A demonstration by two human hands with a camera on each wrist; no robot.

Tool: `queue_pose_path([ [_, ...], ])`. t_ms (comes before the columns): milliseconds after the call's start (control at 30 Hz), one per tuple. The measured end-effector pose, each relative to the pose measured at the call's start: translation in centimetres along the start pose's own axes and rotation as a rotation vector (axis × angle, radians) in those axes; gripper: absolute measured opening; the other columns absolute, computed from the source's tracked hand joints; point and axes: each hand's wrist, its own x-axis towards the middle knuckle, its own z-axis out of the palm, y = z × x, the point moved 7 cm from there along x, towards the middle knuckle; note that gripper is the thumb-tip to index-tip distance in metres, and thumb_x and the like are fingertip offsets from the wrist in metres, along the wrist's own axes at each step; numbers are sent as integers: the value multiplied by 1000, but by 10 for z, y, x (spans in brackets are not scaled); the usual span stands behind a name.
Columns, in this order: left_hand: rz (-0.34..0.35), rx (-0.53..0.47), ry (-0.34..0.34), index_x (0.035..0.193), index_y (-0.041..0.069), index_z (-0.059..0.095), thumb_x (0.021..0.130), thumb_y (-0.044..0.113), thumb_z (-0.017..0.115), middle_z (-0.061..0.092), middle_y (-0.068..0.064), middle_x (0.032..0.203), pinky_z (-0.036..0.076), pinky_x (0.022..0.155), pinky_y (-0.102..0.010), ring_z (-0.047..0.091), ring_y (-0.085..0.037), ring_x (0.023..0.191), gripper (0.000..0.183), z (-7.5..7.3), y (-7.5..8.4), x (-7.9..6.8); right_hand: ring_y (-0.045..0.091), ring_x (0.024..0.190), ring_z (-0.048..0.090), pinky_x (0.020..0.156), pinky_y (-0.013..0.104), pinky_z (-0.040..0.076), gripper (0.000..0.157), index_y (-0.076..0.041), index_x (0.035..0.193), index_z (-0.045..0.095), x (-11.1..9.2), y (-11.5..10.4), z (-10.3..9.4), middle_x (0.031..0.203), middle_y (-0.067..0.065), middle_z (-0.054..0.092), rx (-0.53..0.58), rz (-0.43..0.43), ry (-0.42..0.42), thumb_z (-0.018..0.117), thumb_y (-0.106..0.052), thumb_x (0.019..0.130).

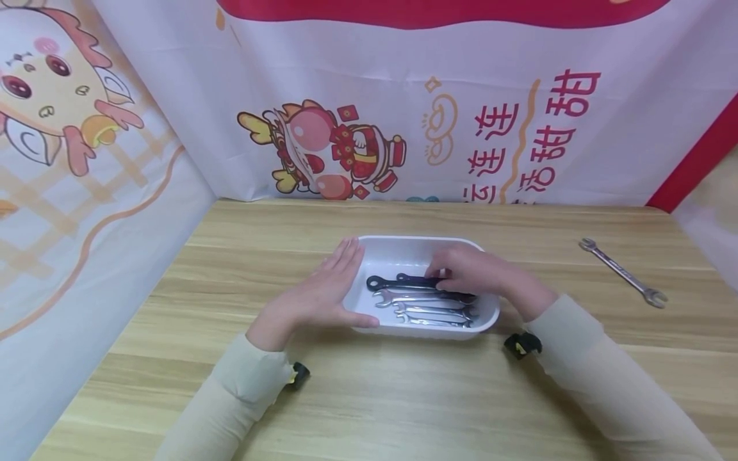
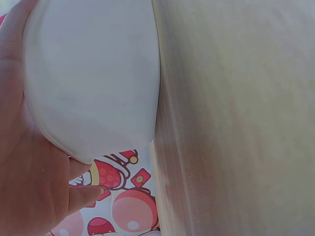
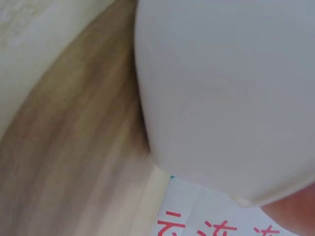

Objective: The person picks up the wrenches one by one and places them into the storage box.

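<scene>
A white plastic tray (image 1: 426,331) holds several wrenches, a mix of black and silver. My left hand (image 1: 324,291) lies along the tray's left end with fingers fairly straight and thumb over the near rim. In the left wrist view that hand (image 2: 29,167) is against the tray's wall (image 2: 93,73). Reaching over the right end, my right hand (image 1: 473,272) pinches a black combination wrench (image 1: 398,283) inside the tray; its fingertips partly cover the wrench. Below the black ones lie silver open-end wrenches (image 1: 415,296). The right wrist view shows mostly the tray's outer wall (image 3: 221,88).
A silver double open-end wrench (image 1: 623,271) lies apart on the wooden table (image 1: 403,397), to the right of the tray. Behind the table hangs a printed cloth (image 1: 357,57), and another patterned cloth (image 1: 115,256) lines the left side.
</scene>
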Motion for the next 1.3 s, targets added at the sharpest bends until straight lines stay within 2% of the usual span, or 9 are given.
queue_pose_path([
  [200, 4, 2, 0, 160, 12, -6, 68, 89, 56, -18, -1, 167, 8, 125, -46, -15, -20, 155, 135, 2, -1, 0, 13, 90, 64, 85, 38, 57, 23, -8, 114, 74, -11, 5, -6, 104, 4, 72, 107, -8, 22, 68, -8, 92],
  [500, -2, -4, -7, 160, 13, -5, 69, 89, 57, -15, -3, 168, 9, 125, -47, -15, -20, 155, 134, 8, 0, 1, 16, 98, 64, 90, 44, 56, 25, -10, 119, 71, -25, 8, -9, 111, 7, 72, 196, 23, 48, 65, -13, 96],
  [833, -1, -7, -1, 160, 10, -3, 70, 87, 58, -14, -5, 168, 8, 125, -47, -14, -21, 155, 133, 7, 0, -1, 21, 106, 67, 95, 48, 55, 28, -11, 122, 70, -34, 4, -20, 115, 7, 72, 199, 35, 84, 67, -15, 95],
  [1033, 5, 4, -6, 160, 11, -4, 70, 87, 58, -16, -3, 167, 7, 125, -46, -16, -20, 155, 133, 5, 0, 0, 20, 103, 67, 90, 45, 57, 26, -13, 121, 71, -45, 5, -34, 111, 5, 73, 170, 19, 156, 67, -13, 95],
  [1133, 8, -1, -3, 160, 11, -5, 70, 85, 60, -16, -3, 168, 8, 125, -47, -16, -21, 155, 133, 2, 0, 1, 18, 103, 67, 89, 44, 57, 27, -14, 121, 70, -50, 9, -43, 111, 5, 73, 170, 40, 179, 67, -14, 95],
  [1300, 3, -6, -1, 160, 10, -4, 71, 83, 62, -14, -5, 168, 8, 125, -47, -16, -21, 155, 133, 0, 0, 1, 20, 108, 66, 95, 50, 55, 28, -16, 124, 69, -57, 13, -53, 116, 5, 72, 175, 80, 185, 66, -17, 96],
])
